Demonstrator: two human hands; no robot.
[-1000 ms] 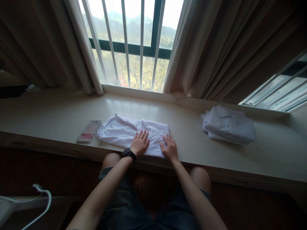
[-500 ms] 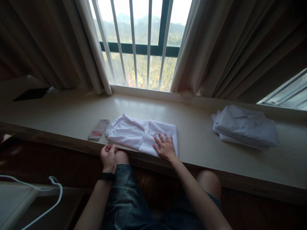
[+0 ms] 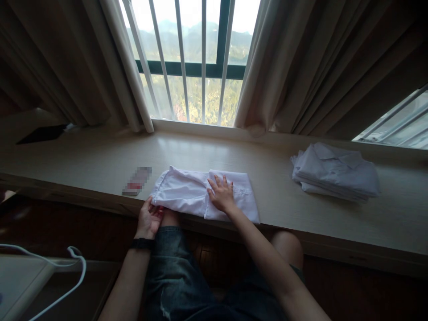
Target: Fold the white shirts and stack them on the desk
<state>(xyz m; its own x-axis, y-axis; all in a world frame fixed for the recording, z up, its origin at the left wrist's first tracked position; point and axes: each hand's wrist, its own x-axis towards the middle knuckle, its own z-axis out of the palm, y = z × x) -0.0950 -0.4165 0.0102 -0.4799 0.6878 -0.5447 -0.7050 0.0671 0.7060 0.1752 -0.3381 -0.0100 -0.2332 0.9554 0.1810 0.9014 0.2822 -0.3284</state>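
A white shirt (image 3: 182, 189), folded into a long flat shape, lies along the front edge of the wooden ledge. Its right part is doubled over, and a short button placket shows there. My right hand (image 3: 221, 195) rests flat on this doubled part with its fingers spread. At the near left corner of the shirt is my left hand (image 3: 150, 218), palm turned up. Its fingers are curled around the cloth's edge, partly hidden by it.
To the right stands a stack of folded white shirts (image 3: 334, 171). A blurred-out flat item (image 3: 137, 180) lies left of the shirt. A dark flat object (image 3: 42, 133) sits far left on the ledge (image 3: 274, 178). A white hanger (image 3: 78, 272) is at lower left.
My left hand has opened from a pinch and moved to the shirt's corner. The shirt's right end has shifted right and towards me. My right hand sits slightly further left and up on it.
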